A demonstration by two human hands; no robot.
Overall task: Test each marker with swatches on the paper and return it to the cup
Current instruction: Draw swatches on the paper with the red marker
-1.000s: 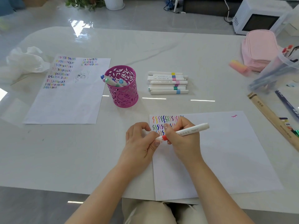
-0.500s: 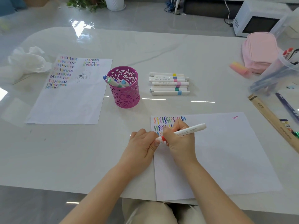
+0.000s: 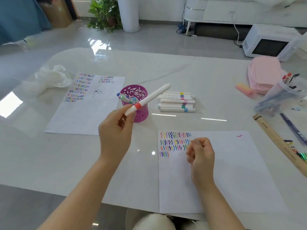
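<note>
- toward the middle of the table, just before the pink cup, i see the left hand pinching the red-banded marker by one end, tilted up.
- right hand over the paper near the front edge, beside the swatches, fingers loosely curled, empty.

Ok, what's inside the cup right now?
A few markers lean in the cup, blue, green and teal caps poking past the rim. Their barrels and the cup's bottom are hidden by its wall, the left hand and the held marker.
</note>
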